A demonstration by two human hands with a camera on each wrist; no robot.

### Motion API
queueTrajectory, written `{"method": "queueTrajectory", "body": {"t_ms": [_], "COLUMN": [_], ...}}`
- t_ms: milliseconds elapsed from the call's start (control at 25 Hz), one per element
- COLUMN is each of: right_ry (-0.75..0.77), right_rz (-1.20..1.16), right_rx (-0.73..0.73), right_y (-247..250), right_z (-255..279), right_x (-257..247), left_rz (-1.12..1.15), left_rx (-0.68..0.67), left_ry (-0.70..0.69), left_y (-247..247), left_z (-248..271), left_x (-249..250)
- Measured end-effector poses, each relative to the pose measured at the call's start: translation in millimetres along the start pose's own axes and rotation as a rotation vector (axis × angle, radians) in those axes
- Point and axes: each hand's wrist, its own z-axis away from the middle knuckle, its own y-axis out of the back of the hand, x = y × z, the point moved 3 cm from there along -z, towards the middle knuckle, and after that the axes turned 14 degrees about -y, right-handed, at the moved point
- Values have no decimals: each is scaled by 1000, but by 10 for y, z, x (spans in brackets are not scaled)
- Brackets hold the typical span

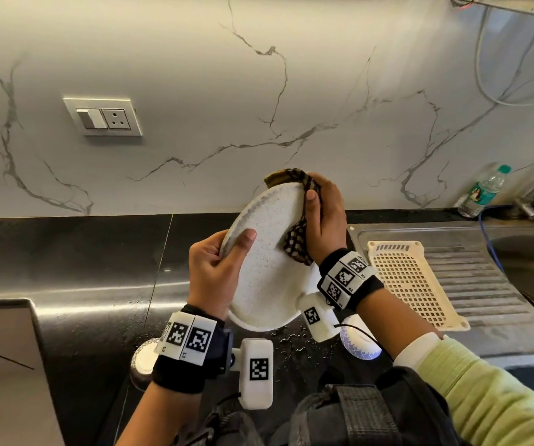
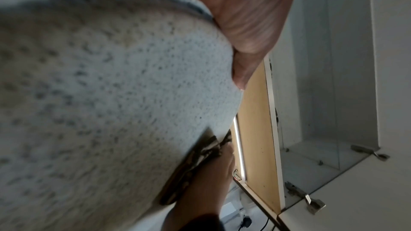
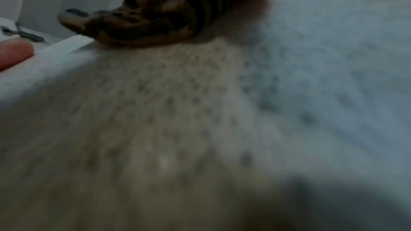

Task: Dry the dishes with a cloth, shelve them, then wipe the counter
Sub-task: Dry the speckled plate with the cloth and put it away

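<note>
A round white speckled ceramic plate (image 1: pixel 267 252) is held tilted in the air above the black polished stone surface (image 1: pixel 98 252), in front of the marble-veined wall. The left hand (image 1: pixel 214 272) grips the plate's left rim, thumb laid across the face and the other fingers curled behind it. The right hand (image 1: pixel 325 220) clamps a brown and black checked cloth (image 1: pixel 296 243) over the plate's upper right rim, thumb pressing the fabric against the face while the remaining fingers wrap round the back; a tail of cloth hangs down across the plate, and another fold peeks over the top edge.

From the left wrist view the speckled plate (image 2: pixel 111 94) fills most of the picture, with the cloth (image 2: pixel 200 161) pinched at its far edge. The right wrist view is blurred, though the plate (image 3: pixel 200 120) and the bunched cloth (image 3: pixel 144 22) under the hand show there too.

Beneath the raised plate a second white plate (image 1: pixel 286 317) lies on the surface, with water droplets scattered near it. A small patterned bowl (image 1: pixel 360 341) stands just beside the right forearm. To the right, a cream perforated plastic tray (image 1: pixel 416 278) rests on the steel sink drainboard (image 1: pixel 484 284), and a clear plastic bottle with a green cap (image 1: pixel 484 191) stands near the tap.
</note>
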Motion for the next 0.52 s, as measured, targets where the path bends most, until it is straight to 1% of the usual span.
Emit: {"method": "queueTrajectory", "body": {"t_ms": [160, 240, 320, 360, 400, 480, 520], "right_ry": [-156, -162, -116, -53, 52, 319, 413], "right_rz": [-10, 25, 95, 136, 186, 309, 366], "right_rx": [-66, -121, -172, -213, -267, -395, -452], "right_y": [-101, -161, -200, -218, -239, -304, -330], "right_z": [214, 402, 604, 714, 833, 1019, 1011], "right_x": [313, 458, 501, 481, 425, 280, 203], "left_rz": [101, 131, 164, 171, 173, 172, 183], "left_rx": [218, 276, 356, 406, 446, 483, 499], "left_ry": [154, 200, 263, 292, 318, 355, 355], "left_y": [93, 126, 149, 161, 173, 170, 158], "left_z": [-6, -3, 15, 22, 23, 1, -14], "left_x": [-137, -164, -226, -270, -314, -369, -375]}}
